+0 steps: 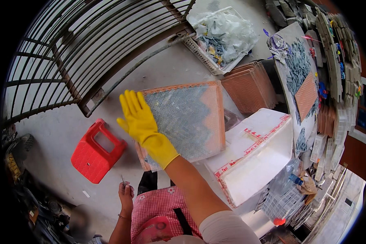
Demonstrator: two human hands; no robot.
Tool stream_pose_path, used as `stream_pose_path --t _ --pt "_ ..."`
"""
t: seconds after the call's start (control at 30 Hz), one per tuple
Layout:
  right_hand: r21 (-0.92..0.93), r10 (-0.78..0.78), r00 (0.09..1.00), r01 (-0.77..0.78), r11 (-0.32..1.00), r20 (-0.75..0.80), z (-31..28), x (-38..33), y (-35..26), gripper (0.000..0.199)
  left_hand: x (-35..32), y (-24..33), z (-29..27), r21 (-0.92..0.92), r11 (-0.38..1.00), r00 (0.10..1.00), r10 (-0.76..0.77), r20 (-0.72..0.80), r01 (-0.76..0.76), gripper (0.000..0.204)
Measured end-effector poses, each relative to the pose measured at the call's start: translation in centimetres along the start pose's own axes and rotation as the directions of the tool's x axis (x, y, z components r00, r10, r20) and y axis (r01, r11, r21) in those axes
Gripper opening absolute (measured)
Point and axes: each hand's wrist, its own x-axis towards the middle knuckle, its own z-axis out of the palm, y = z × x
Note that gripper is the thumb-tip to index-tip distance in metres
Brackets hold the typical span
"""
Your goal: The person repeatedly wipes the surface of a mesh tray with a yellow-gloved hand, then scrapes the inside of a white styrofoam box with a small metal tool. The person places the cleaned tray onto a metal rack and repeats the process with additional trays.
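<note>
We spread our right hand point(140, 122) wide over the mesh panel point(183, 126), left hand point(126, 192) gripping a thin tool point(123, 179); a basket point(202, 57) holds grey pieces point(216, 44).

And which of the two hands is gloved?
The right hand, in a yellow glove across one edge of the mesh panel; the left hand is ungloved and holds a thin tool.

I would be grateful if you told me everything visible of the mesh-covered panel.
The mesh-covered panel is roughly square: pale, fine-gridded netting over blue-grey material with a jagged right edge, and orange edging at top and right. In view, it sits between the red stool and white foam box. The yellow-gloved right hand overlaps its left side; contact is unclear.
</note>
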Motion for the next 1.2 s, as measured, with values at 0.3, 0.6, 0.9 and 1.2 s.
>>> stream_pose_path --t 0.3,0.6,0.9,1.2 --pt "-0.282 0.367 0.928 -0.37 0.885 -0.066 -4.7 -3.5 9.1 0.067 -0.7 -1.0 -2.0 0.029 0.999 0.997 -0.04 0.064 0.038 0.009" --pt "0.046 -0.103 0.981 0.097 0.994 0.167 0.0 -2.3 -0.7 0.062 -1.7 -0.1 0.2 -0.038 0.997 0.995 -0.058 0.078 0.061 0.006" --pt "-0.28 0.36 0.904 -0.416 0.865 -0.232 -5.0 -2.0 11.8 0.061 7.5 4.7 5.9 -0.123 0.981 0.988 0.151 0.006 -0.149 0.016" --pt "0.066 0.023 0.976 -0.038 0.997 0.216 -3.6 -9.1 2.6 0.06 11.8 2.5 8.2 -0.093 0.937 0.941 0.333 -0.057 -0.337 0.027"
